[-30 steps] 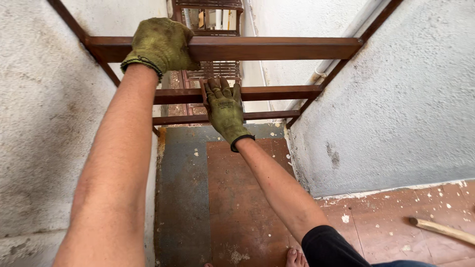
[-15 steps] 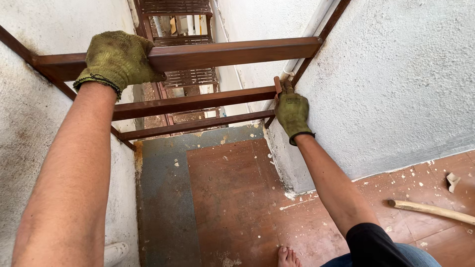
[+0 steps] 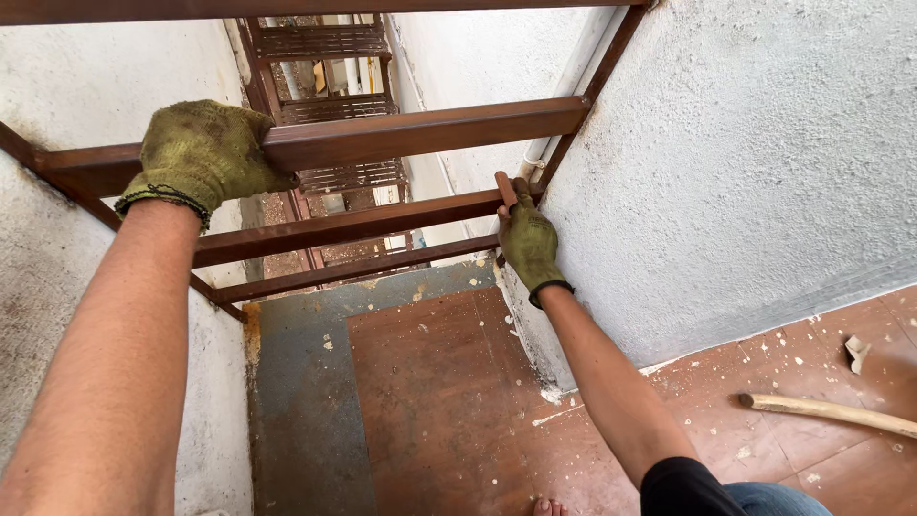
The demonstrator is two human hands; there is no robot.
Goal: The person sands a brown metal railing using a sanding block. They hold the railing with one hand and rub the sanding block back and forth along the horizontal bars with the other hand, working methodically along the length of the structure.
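Left hand [image 3: 205, 158] fingers wrapped over rusty square rung [image 3: 420, 134]; right hand [image 3: 528, 239] fingers gripping lower rung [image 3: 344, 229].

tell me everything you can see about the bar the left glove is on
The bar is a brown box-section rail, rusty metal by its look, spanning level between the rough plastered walls. The left hand, in a dirty green knit glove, grips it near its left end. More bars run below it, where the right hand rests.

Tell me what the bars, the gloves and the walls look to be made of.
Bars: likely metal box section, brown painted, with square edges and rust-like patches.
Gloves, on left hand and right hand: knitted fabric, olive, soiled, with ribbed cuffs.
Walls: rough plaster or cement, whitish, grainy.
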